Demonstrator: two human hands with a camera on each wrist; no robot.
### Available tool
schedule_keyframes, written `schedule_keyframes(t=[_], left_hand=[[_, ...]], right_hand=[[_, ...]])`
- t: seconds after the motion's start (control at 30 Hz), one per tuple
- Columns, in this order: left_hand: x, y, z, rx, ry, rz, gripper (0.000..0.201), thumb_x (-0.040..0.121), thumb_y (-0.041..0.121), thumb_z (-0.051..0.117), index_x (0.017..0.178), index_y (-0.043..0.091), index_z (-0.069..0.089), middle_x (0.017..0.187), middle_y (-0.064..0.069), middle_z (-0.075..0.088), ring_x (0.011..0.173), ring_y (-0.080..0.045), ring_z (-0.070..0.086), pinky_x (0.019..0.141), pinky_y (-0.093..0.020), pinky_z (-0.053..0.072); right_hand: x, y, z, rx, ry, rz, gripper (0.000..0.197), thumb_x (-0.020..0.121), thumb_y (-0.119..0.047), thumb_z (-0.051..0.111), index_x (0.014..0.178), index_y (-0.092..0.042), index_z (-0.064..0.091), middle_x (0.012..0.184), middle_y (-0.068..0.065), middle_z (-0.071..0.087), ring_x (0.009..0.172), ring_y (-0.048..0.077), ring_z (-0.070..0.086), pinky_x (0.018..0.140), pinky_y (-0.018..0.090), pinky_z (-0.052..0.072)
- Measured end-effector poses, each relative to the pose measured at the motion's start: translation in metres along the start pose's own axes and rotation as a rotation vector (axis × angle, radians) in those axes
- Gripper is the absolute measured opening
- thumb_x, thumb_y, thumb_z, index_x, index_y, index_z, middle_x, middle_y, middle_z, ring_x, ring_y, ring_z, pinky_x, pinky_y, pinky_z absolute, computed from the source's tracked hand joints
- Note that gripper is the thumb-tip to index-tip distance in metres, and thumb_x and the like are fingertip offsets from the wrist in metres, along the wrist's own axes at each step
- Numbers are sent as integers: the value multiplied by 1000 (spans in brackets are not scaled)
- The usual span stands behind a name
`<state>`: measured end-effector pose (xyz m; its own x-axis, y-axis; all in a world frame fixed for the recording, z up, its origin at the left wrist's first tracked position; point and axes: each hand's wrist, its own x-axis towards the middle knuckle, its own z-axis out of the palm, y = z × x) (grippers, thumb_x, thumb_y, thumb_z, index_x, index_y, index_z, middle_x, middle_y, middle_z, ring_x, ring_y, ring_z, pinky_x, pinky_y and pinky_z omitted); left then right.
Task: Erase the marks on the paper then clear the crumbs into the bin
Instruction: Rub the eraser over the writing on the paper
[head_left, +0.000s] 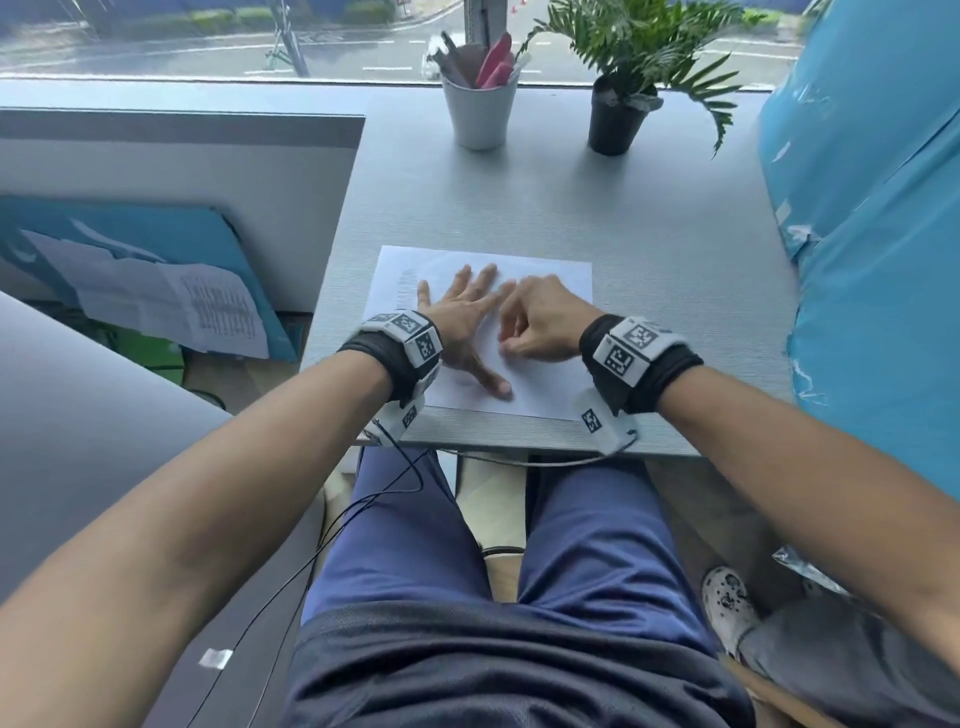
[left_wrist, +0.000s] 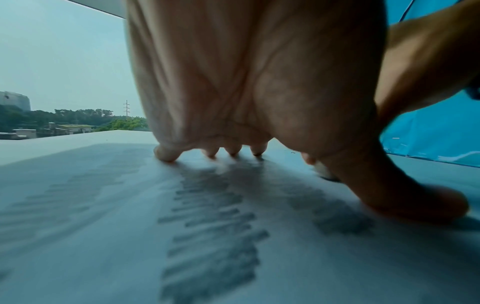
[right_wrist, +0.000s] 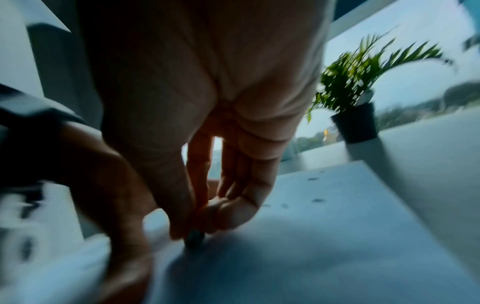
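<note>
A white sheet of paper (head_left: 545, 296) lies on the grey table (head_left: 649, 218), near its front edge. Dark pencil scribbles (left_wrist: 213, 226) run across the sheet under my left hand, and some show by its left edge (head_left: 402, 283). My left hand (head_left: 460, 312) lies flat on the paper with fingers spread, holding it down. Just to its right, my right hand (head_left: 511, 338) pinches a small eraser (right_wrist: 193, 240), whose dark tip touches the paper. The eraser (left_wrist: 323, 170) also shows past my left thumb. A few dark crumbs (right_wrist: 318, 200) lie on the sheet.
A white cup of pens (head_left: 480, 111) and a potted plant (head_left: 615, 119) stand at the back of the table by the window. A blue plastic-wrapped bulk (head_left: 872, 260) stands close on the right. A grey partition (head_left: 182, 156) borders the left side. No bin shows.
</note>
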<state>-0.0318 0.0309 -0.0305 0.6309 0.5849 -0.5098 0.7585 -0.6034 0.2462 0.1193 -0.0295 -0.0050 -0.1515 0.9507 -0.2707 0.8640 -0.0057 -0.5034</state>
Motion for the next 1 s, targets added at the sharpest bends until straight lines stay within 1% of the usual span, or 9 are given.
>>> schedule_keyframes(t=[0.1,0.23,0.3,0.47,0.63,0.67,0.83,0.87,1.0], left_hand=[[0,0,0,-4,-3,14,152,41,83,74,152,36,-19,156,9,-33,143,-21,-31,107,-70,-14],[-1,0,0,-33,0,10,151,39,79,78,153,39,-14,159,9,-27,145,-21,-28,108,-71,-13],[-1,1,0,-28,-5,7,152,40,79,78,153,38,-14,159,9,-28,145,-21,-29,108,-71,-12],[0,1,0,-34,-21,5,155,38,80,77,152,36,-18,156,10,-33,143,-20,-32,107,-71,-14],[1,-1,1,-48,-5,6,153,38,79,79,151,41,-17,159,10,-27,145,-20,-28,108,-72,-13],[1,-1,0,-46,-5,4,154,37,80,79,151,41,-17,159,11,-28,145,-20,-29,108,-72,-12],[3,0,-1,-40,-27,8,158,34,81,78,151,39,-20,156,12,-33,143,-20,-32,107,-73,-13],[3,1,-1,-38,-30,5,157,34,81,78,151,40,-20,156,11,-33,143,-20,-32,106,-73,-13],[2,3,-3,-11,-26,-9,155,37,78,80,151,41,-18,158,11,-29,145,-22,-28,105,-74,-12]], right_hand=[[1,-1,-4,-16,-102,-24,5,73,-21,79,75,-17,76,70,-7,67,63,5,61,54,17,47],[23,10,-24,31,116,67,6,72,-19,76,68,-18,72,59,-7,60,56,7,55,50,15,38],[20,7,-19,43,139,77,4,72,-16,73,69,-14,73,60,-6,60,56,8,56,50,16,40],[-1,-6,0,27,-100,11,6,73,-18,78,70,-17,73,64,-12,62,58,-2,55,53,16,43],[27,10,-22,79,196,144,5,70,-19,77,72,-14,75,62,-4,63,57,5,55,50,16,41],[27,9,-20,75,205,150,4,71,-18,76,72,-14,75,62,-4,63,56,5,55,49,15,43],[-1,-6,-4,39,-108,62,5,70,-17,78,67,-17,74,60,-11,64,57,3,59,51,19,47],[1,-3,-9,44,-116,70,4,69,-18,79,69,-17,75,60,-10,65,56,2,59,51,19,47],[24,14,-32,23,153,149,6,69,-19,79,73,-16,75,62,-3,64,58,9,58,59,17,43]])
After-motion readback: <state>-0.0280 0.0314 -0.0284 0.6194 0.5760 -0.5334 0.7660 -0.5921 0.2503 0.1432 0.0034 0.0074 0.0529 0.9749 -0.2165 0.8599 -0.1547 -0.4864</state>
